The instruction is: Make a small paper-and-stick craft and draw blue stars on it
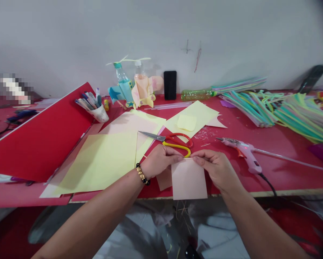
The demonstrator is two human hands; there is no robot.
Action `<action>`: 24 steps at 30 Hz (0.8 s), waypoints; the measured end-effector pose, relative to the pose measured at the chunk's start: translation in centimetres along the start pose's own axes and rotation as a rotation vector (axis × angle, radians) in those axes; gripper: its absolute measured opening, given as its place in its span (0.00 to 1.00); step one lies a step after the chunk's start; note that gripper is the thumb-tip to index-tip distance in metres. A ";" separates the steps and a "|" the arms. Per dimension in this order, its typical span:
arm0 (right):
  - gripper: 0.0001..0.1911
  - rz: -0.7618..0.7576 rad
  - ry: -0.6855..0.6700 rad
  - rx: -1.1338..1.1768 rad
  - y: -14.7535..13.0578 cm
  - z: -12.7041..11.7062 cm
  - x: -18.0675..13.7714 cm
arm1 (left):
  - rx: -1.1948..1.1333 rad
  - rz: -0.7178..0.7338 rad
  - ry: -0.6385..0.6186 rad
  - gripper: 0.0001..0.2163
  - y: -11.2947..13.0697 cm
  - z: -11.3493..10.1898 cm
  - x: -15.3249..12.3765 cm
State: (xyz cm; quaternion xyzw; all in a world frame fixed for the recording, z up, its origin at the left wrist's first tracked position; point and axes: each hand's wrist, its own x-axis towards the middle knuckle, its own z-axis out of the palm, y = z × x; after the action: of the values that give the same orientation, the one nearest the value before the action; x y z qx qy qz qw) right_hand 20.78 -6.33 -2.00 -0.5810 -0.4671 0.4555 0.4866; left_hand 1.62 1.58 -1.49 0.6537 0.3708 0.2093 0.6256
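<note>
Left hand (159,160) and right hand (217,167) both pinch the top edge of a pale pink paper (189,183) between thumb and fingers, their tips close to each other. That paper is at the front edge of the red desk (226,189), just in front of the scissors (162,138), whose yellow loop is right by the fingertips. A pink glue gun (243,150) lies to the right; a large yellow sheet (104,162) lies to the left.
</note>
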 end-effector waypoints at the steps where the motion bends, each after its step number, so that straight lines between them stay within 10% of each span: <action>1: 0.09 0.001 -0.001 0.006 0.0 0.0 0.0 | -0.006 -0.006 0.001 0.14 0.0 0.0 0.0; 24: 0.05 0.004 -0.009 0.068 0.3 0.0 0.0 | -0.019 0.015 0.049 0.10 -0.6 0.3 0.1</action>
State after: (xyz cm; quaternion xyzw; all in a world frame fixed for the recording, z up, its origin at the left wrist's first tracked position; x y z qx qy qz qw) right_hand 20.84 -6.32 -2.31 -0.5630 -0.4523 0.4749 0.5029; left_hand 1.76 1.47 -2.13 0.6453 0.3791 0.2335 0.6208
